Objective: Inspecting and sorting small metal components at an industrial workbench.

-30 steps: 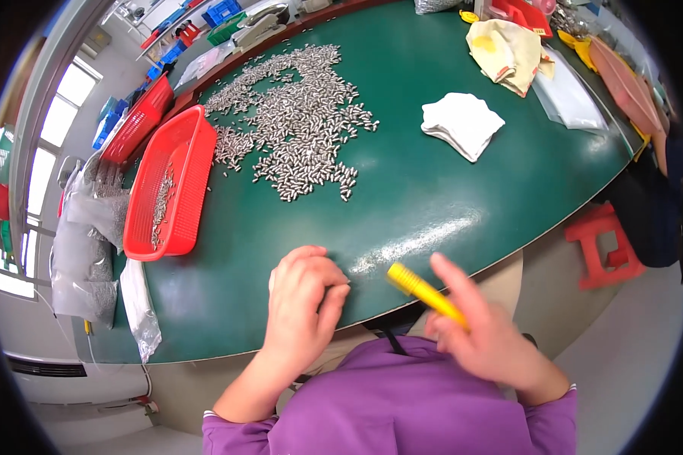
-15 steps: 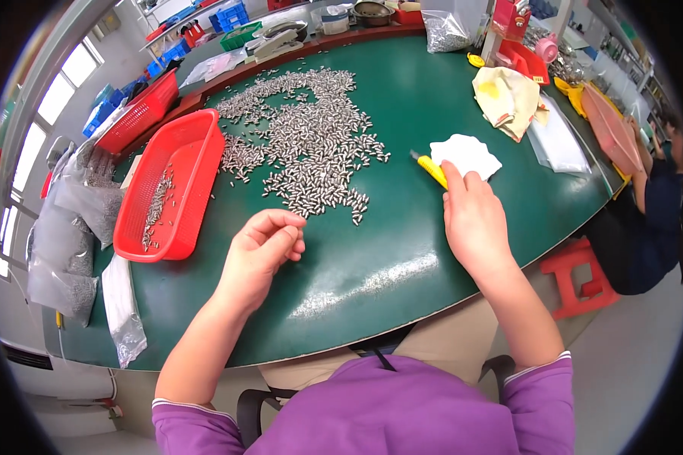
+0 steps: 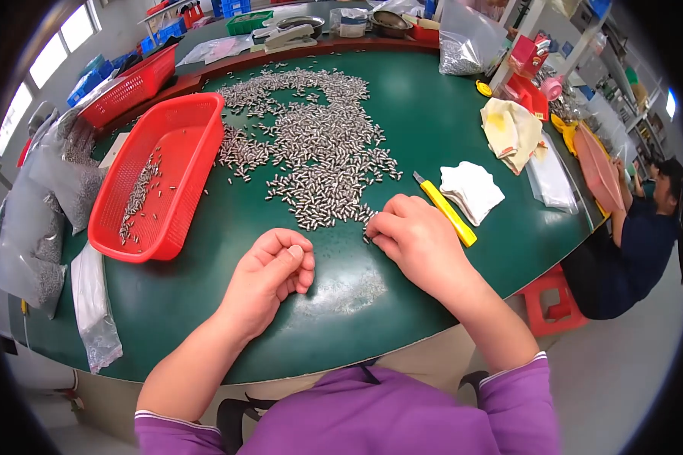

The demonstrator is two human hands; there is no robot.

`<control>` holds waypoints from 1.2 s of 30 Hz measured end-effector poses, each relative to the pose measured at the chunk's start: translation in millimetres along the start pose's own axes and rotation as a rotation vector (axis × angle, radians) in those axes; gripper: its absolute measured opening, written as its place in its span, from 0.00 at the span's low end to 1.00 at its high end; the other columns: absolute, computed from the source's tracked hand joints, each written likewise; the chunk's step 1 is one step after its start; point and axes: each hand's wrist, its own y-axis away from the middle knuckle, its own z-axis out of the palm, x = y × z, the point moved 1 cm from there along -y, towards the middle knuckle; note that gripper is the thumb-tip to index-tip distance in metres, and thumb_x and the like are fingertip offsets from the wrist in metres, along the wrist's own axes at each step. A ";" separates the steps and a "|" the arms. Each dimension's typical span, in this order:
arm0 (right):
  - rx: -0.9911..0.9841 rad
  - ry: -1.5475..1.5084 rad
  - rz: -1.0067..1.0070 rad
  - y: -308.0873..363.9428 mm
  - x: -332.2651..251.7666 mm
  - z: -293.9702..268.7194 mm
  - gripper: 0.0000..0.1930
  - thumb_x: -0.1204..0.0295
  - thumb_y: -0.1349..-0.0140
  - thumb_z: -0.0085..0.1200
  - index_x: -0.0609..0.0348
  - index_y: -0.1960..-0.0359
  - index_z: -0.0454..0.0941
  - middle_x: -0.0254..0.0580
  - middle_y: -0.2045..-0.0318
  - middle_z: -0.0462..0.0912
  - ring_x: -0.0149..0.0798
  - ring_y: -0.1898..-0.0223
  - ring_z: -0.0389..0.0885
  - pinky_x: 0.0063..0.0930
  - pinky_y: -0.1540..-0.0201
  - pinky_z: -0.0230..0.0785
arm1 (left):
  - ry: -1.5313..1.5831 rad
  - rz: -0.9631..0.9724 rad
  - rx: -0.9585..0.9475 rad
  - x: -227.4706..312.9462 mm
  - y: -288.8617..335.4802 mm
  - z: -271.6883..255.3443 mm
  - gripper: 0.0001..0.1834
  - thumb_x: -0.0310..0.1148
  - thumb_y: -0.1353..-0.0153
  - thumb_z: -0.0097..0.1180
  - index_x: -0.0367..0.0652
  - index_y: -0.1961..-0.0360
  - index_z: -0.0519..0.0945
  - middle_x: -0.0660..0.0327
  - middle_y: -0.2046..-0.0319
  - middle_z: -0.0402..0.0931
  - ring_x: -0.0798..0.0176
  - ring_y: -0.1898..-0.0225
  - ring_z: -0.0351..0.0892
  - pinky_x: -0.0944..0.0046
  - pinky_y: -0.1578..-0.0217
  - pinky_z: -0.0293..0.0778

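Head view: why's the metal heap (image 3: 322,155) in upper-centre frame?

Easy reach, I'd guess: right hand (image 3: 413,235), fingers nearly pinched at its edge; left hand (image 3: 277,269) curled. Can't tell what either holds.

Pretty bright overall, windows (image 3: 45,58) upper left totally blown out. Patchy glare on green tabletop (image 3: 341,294) up front. Metal pins (image 3: 322,155) decently sharp. Heavy fisheye bend, black corners.

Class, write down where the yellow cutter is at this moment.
In the head view, the yellow cutter lies right of centre on the green table, between the person's right hand and the white stack.
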 end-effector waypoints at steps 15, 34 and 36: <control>-0.191 -0.923 0.056 -0.6 -20.3 3.8 0.06 0.78 0.41 0.59 0.56 0.63 0.80 0.34 0.64 0.73 0.27 0.64 0.76 0.20 0.64 0.71 | 0.011 -0.143 -0.151 -8.1 4.9 11.9 0.12 0.29 0.35 0.57 0.40 0.53 0.72 0.66 0.62 0.74 0.74 0.64 0.72 0.73 0.63 0.71; -0.106 -0.887 -0.014 0.3 -22.9 11.2 0.07 0.79 0.44 0.60 0.55 0.65 0.79 0.33 0.68 0.73 0.28 0.68 0.75 0.21 0.67 0.69 | -0.096 -0.168 -0.191 -8.1 7.0 7.0 0.07 0.31 0.33 0.55 0.42 0.57 0.74 0.67 0.68 0.75 0.74 0.69 0.72 0.72 0.67 0.71; -0.106 -0.875 -0.016 0.4 -22.8 11.5 0.06 0.78 0.44 0.60 0.56 0.65 0.79 0.33 0.69 0.73 0.28 0.68 0.75 0.22 0.68 0.69 | -0.095 -0.171 -0.195 -7.6 7.6 5.8 0.07 0.31 0.33 0.55 0.42 0.57 0.74 0.66 0.67 0.76 0.74 0.68 0.73 0.72 0.66 0.71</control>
